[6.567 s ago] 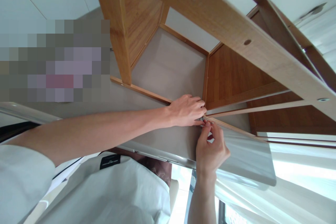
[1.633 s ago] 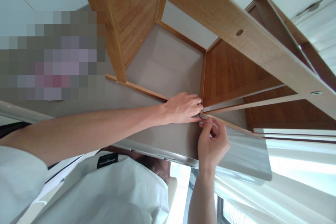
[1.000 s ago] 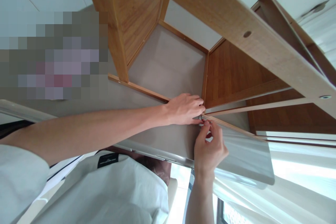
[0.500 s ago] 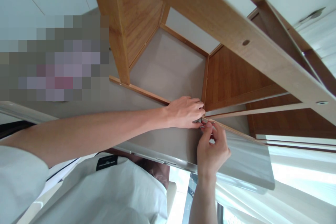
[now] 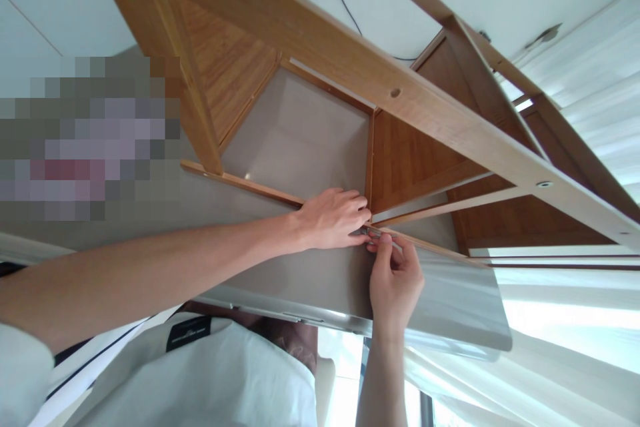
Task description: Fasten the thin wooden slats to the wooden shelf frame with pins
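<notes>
A wooden frame (image 5: 260, 190), its thin bottom rail resting on the grey tabletop, stands before me. My left hand (image 5: 334, 217) reaches in from the left, its fingers curled over the bottom rail near the joint with an upright panel (image 5: 405, 160). Just by the left thumb, a small metal piece (image 5: 365, 231) sits at the rail. My right hand (image 5: 397, 273) comes up from below, thumb and fingers pinched on a thin metal rod, mostly hidden by the fingers. Both hands' fingertips nearly meet at that joint.
A thick upper rail (image 5: 340, 53) with screw holes slants across above my hands. The grey tabletop (image 5: 320, 280) ends at a front edge close to my body. White curtains (image 5: 565, 327) hang at right; a dark cable (image 5: 345, 3) runs behind the frame.
My view has shifted, so frame and hands appear farther left. Both hands stay at the same joint; the right fingers have turned slightly and closed up.
</notes>
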A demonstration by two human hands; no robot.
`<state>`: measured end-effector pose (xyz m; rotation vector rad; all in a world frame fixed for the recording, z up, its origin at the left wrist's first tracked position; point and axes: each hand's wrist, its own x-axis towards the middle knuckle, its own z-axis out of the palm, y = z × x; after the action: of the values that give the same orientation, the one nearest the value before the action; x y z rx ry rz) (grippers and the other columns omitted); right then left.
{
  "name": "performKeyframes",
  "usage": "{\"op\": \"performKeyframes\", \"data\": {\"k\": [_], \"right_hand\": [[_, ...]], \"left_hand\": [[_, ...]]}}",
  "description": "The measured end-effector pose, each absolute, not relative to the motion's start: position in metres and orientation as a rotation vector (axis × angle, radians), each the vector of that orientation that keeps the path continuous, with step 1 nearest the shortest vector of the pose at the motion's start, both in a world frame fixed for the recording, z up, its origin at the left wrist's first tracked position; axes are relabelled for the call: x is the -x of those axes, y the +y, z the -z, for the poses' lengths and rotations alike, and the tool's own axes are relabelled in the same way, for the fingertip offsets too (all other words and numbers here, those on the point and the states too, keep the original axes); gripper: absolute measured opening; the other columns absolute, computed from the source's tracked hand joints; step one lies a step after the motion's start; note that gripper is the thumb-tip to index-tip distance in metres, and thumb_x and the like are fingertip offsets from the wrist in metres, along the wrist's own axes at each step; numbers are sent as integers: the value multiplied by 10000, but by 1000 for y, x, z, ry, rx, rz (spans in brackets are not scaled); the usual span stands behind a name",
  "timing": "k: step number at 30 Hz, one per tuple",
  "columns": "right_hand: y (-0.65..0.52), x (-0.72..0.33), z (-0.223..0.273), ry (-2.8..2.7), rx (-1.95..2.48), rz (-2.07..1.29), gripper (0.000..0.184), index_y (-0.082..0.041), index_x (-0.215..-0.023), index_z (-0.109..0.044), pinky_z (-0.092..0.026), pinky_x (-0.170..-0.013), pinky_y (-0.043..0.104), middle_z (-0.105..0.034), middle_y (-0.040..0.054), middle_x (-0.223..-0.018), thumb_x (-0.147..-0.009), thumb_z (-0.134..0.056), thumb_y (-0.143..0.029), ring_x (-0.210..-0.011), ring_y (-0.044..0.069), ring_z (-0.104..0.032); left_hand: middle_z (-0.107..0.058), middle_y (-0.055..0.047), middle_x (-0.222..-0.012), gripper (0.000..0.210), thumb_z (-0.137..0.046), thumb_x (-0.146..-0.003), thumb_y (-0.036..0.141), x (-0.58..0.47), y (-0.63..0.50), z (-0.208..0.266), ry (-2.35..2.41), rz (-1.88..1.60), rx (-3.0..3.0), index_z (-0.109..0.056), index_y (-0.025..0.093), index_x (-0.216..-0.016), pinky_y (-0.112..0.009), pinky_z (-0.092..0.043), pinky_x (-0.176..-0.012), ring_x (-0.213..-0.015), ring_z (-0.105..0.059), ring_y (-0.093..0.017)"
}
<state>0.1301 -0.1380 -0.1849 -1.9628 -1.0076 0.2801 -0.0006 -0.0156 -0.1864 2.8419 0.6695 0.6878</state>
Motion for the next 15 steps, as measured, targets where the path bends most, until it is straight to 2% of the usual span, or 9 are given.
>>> {"op": "performKeyframes", "data": {"k": [6, 15], "right_hand": [[-138, -129, 185, -988, 1917, -303, 340, -191, -971, -647, -560, -753, 286, -785, 73, -878, -937, -596, -526, -774, 192, -757], [-146, -123, 190, -1185, 2086, 60, 295, -224, -1059, -672, -505, -677, 232, -778, 16, -915, -999, -514, -465, -755, 154, -734]], "left_hand": [[-696, -44, -923, 312, -644, -935, 468, 1, -15, 183, 693, -659, -2833, -703, 165, -897, -356, -474, -682, -918, -669, -224], [-697, -54, -914, 326, -650, -927, 474, 2, -15, 183, 666, -636, -2847, -705, 153, -907, -348, -474, -701, -923, -662, -230]]}}
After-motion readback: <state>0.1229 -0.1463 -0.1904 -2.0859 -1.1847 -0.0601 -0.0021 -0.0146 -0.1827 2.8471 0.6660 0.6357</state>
